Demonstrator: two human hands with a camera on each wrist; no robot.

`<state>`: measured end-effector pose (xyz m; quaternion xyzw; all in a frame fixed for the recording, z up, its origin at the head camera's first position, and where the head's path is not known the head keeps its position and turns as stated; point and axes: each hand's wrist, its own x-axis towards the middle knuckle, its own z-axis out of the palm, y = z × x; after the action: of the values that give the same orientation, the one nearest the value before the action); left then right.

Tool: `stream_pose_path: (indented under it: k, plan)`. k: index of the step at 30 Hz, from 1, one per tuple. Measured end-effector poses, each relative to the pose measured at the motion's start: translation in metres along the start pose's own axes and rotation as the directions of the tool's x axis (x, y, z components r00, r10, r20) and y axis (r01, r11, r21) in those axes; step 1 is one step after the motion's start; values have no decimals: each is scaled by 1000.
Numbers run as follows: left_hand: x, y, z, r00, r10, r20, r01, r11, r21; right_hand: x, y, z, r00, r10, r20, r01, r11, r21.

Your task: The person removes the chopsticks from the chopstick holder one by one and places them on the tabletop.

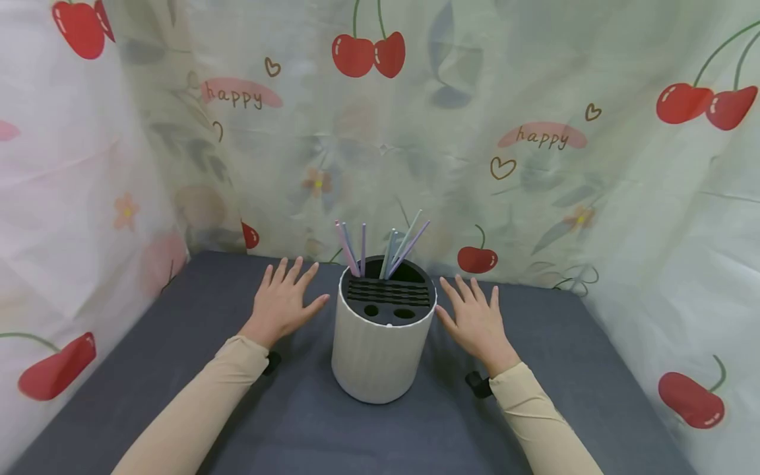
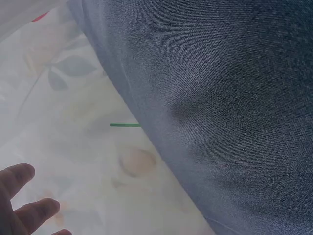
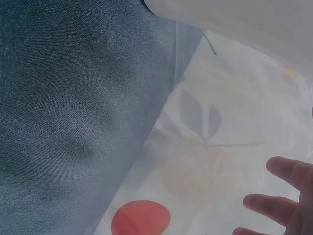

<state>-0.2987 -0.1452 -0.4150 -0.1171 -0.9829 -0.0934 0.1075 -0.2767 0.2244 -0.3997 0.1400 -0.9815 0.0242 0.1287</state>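
Observation:
A white, ribbed round desk organizer (image 1: 380,359) with a black slotted top stands upright between my two hands. Several thin pastel sticks (image 1: 408,245), pink, purple, blue and pale green, lean in its rear compartment; their kind cannot be told. My left hand (image 1: 284,300), fingers spread and straight, is left of the organizer, apart from it. On the other side my right hand (image 1: 475,320) is spread too, its thumb close to the organizer's rim; whether they touch cannot be told. Both hands hold nothing. In the right wrist view the organizer's white wall (image 3: 234,19) crosses the top.
Dark grey cloth covers the table (image 1: 309,435). Behind it and at both sides hangs a pale curtain (image 1: 380,132) printed with cherries, flowers and the word "happy". A small black device (image 1: 477,384) is on my right wrist, another (image 1: 272,363) on my left.

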Motion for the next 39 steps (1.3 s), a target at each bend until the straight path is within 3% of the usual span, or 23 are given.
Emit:
stream_pose_path:
  k: [23,30,36,39]
  plan:
    - [-3,4,-6,1000,-6,9,6,1000,18,-1,-3,-6,1000,1,13,-1,1000,1]
    - [-2,7,-3,996,-21,90,23,999,-27,-3,-2,-2,999,6,47,-7,999,35]
    - [-2,7,-1,978,-81,192,102,990,-101,-3,-2,2,991,39,131,-52,993,102]
    - [-2,7,-1,974,-83,212,114,983,-142,-3,-1,1,989,54,137,-73,988,139]
